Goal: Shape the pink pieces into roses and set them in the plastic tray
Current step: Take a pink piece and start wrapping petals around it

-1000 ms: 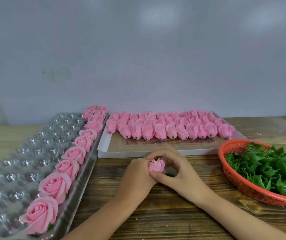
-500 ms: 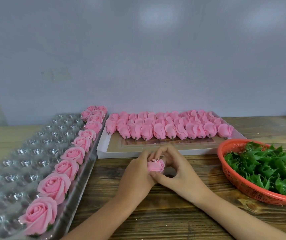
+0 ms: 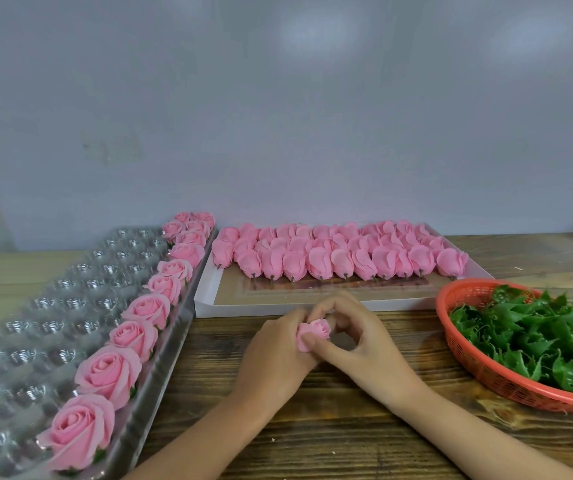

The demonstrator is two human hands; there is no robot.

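A small pink piece (image 3: pixel 313 333) sits between both hands over the wooden table, just in front of the white box. My left hand (image 3: pixel 275 353) grips it from the left, and my right hand (image 3: pixel 357 337) pinches its petals with thumb and fingers. The clear plastic tray (image 3: pixel 35 327) lies at the left; finished pink roses (image 3: pixel 108 374) fill its right-hand column, and the other cups hold nothing. Several closed pink buds (image 3: pixel 340 252) lie in rows in the white box (image 3: pixel 229 301) behind my hands.
An orange basket (image 3: pixel 485 374) of green leaf pieces (image 3: pixel 541 337) stands at the right edge of the table. A grey wall rises close behind the box and tray. Bare wooden tabletop (image 3: pixel 330 427) shows under my forearms.
My fingers have shifted around the pink piece, and its petals now show more spread at the top. Both hands stay in the same spot.
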